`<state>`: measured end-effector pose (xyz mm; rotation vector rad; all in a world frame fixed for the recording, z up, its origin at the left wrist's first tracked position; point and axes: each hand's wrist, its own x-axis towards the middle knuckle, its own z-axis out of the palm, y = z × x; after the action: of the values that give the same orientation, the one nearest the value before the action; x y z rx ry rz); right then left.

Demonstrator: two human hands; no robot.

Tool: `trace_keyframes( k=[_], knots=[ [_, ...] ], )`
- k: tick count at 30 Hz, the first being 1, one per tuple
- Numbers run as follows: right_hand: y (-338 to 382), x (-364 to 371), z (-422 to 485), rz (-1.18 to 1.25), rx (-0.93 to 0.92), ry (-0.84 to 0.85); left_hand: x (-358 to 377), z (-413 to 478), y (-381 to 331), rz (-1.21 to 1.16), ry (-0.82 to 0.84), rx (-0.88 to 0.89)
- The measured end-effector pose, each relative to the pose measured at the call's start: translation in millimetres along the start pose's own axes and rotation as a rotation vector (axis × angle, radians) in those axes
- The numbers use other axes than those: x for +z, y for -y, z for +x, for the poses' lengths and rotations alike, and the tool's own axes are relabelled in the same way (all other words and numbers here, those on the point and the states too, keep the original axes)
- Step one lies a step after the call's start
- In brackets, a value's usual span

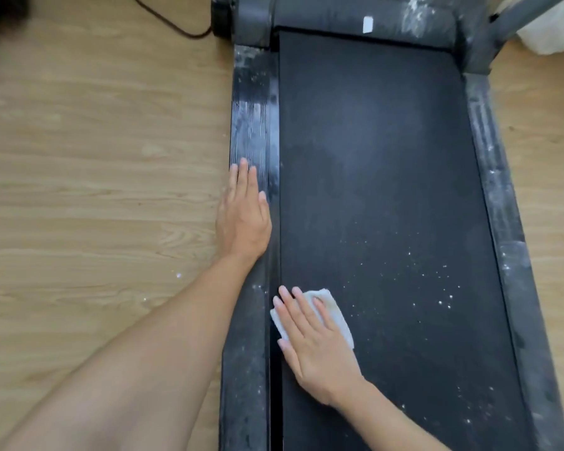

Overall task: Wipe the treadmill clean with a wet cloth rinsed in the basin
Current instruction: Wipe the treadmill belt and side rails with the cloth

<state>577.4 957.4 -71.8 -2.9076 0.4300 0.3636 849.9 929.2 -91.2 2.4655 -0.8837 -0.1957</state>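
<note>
Two bare hands were seen over a treadmill (381, 164) standing on a wooden floor (95, 157). Furthest left, the left hand (245, 212) was laid flat, fingers straight and together, on the ribbed left side rail (249, 125); its grip was spread flat and nothing was held in it. White dust was streaked along the rail beyond its fingertips. Just to the right of that hand the black belt (381, 196) was found. Nearer the person, the right hand (313, 345) was pressed palm-down on a white cloth (334, 312) at the belt's left edge; its grip was flat on the cloth, fingers extended, with the cloth showing beyond them. To the right of this hand white specks were scattered over the belt, and the right side rail (498, 203) beyond was smeared with white residue.
</note>
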Motion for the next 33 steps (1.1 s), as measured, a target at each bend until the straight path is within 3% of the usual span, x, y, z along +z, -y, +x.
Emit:
trace_keyframes(
  k=[5, 9, 12, 17, 19, 21, 25, 28, 30, 33],
  knots=[
    [-81, -40, 172, 0.068, 0.280, -0.191, 13, -2, -2, 0.124, -0.052, -0.007],
    [-150, -94, 285, 0.110, 0.382, -0.186, 12, -1, -3, 0.205, -0.076, 0.010],
    [-143, -84, 255, 0.120, 0.416, -0.209, 8, -1, -9, 0.217, -0.057, 0.007],
    [-20, -15, 5, 0.150, 0.384, -0.105, -3, -2, -14, 0.217, 0.054, -0.002],
    [-13, -3, -36, 0.166, 0.357, -0.030, -4, -3, -15, 0.227, 0.070, -0.005],
    [-51, -10, 8, 0.110, 0.348, -0.046, -2, -3, -14, 0.239, 0.071, -0.002],
    [-154, -67, 188, 0.177, 0.560, -0.182, 6, -3, -10, 0.287, 0.034, 0.014],
    [-202, -94, 259, 0.148, 0.550, -0.192, 7, -3, -10, 0.315, 0.019, 0.023],
    [-194, -91, 239, 0.147, 0.541, -0.198, 4, -3, -14, 0.325, 0.041, 0.036],
    [-131, -54, 120, 0.141, 0.521, -0.152, -4, -2, -19, 0.323, 0.110, 0.016]
  ],
)
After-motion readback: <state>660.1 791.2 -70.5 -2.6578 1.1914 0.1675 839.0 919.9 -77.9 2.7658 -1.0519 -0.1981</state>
